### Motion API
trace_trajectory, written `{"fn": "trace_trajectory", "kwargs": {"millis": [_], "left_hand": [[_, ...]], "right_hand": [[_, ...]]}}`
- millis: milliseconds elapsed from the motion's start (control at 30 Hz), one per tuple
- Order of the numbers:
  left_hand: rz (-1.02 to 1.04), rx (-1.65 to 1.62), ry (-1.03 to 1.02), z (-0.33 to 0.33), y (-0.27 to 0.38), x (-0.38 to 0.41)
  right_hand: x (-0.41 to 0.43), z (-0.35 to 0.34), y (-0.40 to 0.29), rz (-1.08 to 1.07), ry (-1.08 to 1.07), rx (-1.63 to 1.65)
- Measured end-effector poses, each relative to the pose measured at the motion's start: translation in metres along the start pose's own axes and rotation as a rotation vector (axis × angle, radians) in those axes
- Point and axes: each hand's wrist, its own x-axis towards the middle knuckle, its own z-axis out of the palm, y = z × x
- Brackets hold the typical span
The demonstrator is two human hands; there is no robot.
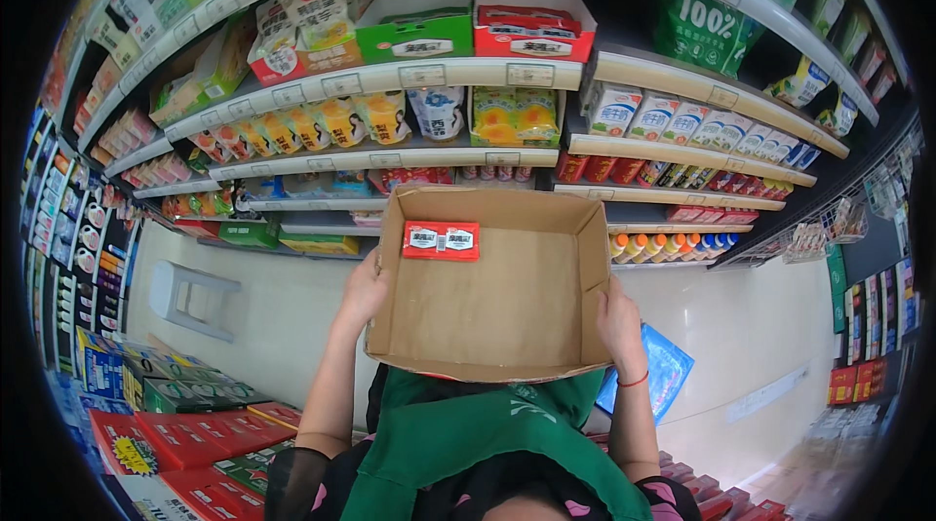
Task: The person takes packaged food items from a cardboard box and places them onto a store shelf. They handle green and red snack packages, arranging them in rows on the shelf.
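An open cardboard box (pixel 504 316) is held up level before my green apron (pixel 468 433). My left hand (pixel 369 287) grips its left wall, and my right hand (pixel 620 320) grips the right wall. Some of the fingers are hidden against the box. One red snack packet (pixel 441 240) with printed writing lies flat in the box's far left corner; the rest of the cardboard floor is bare. On the shelf ahead, a red display box (pixel 534 27) contains similar red packets, beside a green display box (pixel 415 27).
Shelves ahead carry yellow pouches (pixel 336 120), milk cartons (pixel 613 109) and bottles with coloured caps (pixel 673 247). A grey plastic stool (pixel 175 291) stands on the floor at left. Stacked red cartons (pixel 197 440) are behind me at left; a blue package (pixel 662 371) lies at right.
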Motion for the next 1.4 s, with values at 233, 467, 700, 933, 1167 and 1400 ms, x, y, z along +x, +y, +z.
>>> {"fn": "trace_trajectory", "kwargs": {"millis": [233,467,700,933,1167,1400], "left_hand": [[0.129,-0.138,-0.007,0.003,-0.039,0.031],[0.185,-0.070,-0.038,0.001,-0.027,0.063],[0.171,-0.074,0.018,-0.001,-0.016,0.068],[0.149,-0.012,0.072,0.002,-0.004,0.084],[0.131,0.028,0.024,0.001,-0.002,0.084],[0.443,0.279,0.251,0.001,0.035,0.071]], "right_hand": [[-0.003,0.002,-0.039,0.059,0.092,-0.125],[0.021,-0.011,-0.047,0.039,0.165,-0.165],[0.044,0.006,-0.029,0.054,0.113,-0.110],[0.076,0.027,-0.006,-0.007,0.105,-0.027],[0.092,0.026,0.003,-0.008,0.078,-0.077],[0.093,0.010,-0.010,0.022,0.066,-0.062]]}}
